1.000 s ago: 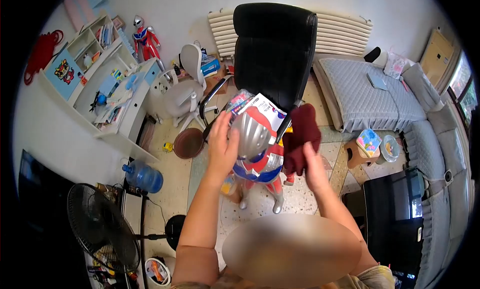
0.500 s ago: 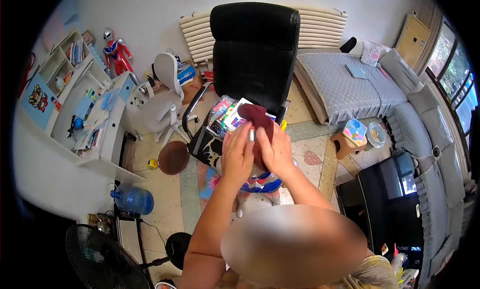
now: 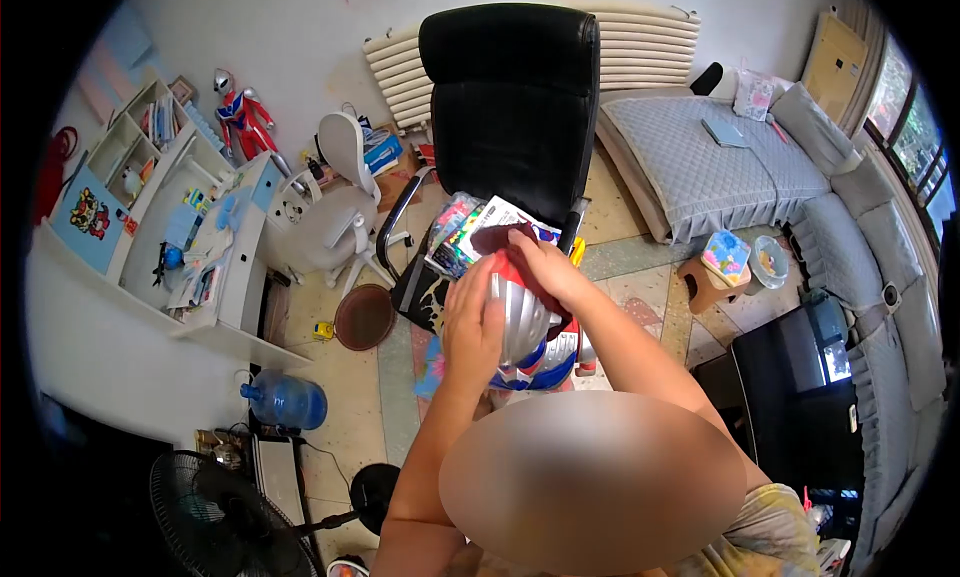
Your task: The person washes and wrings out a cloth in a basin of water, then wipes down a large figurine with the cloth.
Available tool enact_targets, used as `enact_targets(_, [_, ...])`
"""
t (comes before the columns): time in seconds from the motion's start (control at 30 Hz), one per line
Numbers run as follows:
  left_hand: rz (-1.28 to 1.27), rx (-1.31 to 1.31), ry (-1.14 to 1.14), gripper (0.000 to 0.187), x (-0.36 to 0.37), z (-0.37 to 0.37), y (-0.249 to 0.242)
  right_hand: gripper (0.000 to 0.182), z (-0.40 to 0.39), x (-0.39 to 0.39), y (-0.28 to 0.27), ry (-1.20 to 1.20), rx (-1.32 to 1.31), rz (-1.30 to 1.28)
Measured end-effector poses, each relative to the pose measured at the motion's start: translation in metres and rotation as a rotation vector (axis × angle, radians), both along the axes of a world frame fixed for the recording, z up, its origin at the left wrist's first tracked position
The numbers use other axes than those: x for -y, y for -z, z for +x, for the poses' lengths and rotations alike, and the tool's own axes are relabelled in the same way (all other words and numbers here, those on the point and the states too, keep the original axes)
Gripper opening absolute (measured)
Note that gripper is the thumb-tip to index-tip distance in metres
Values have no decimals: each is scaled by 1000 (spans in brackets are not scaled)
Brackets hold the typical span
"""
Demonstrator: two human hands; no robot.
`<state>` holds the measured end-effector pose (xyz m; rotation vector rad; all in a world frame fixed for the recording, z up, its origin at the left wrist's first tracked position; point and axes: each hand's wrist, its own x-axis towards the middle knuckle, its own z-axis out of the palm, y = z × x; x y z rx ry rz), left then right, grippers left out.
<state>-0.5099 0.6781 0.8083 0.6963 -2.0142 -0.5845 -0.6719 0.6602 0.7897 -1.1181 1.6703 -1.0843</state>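
Observation:
A large silver, red and blue superhero toy figure (image 3: 522, 315) is directly in front of me. My left hand (image 3: 472, 315) grips its left side, fingers close together against the silver and red surface. A dark maroon cloth (image 3: 492, 239) is bunched over the far side of the figure, and another part of it hangs down on the right. My right hand (image 3: 545, 269) presses this cloth against the figure, its fingers bent over the fabric. The figure's lower part is partly hidden by my arms and the blurred oval.
Behind the figure, a black office chair (image 3: 510, 107) carries colourful packages and booklets (image 3: 462, 239). To the left are a white desk (image 3: 225, 277), a grey swivel chair (image 3: 345, 212), a water bottle (image 3: 287, 400) and a fan (image 3: 225, 512). A brown stool (image 3: 712, 285) stands right.
My right hand has shifted with the cloth towards the figure's right side, uncovering more of its silver and red surface. My left hand stays on the left side. The view has shifted slightly.

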Motion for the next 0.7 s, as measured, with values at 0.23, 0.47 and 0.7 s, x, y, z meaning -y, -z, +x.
enact_targets(0.23, [70,59,-34,43,-6,2,3,45,43,-70,-18,191,-387,-636])
enact_targets(0.47, [53,14,-5,43,-6,8,10,51,50,-116,-18,56,-603,-746])
enact_targets(0.7, [23,-38,26,40,-17,10,-2,52,15,-60,-9,96,-114,-268])
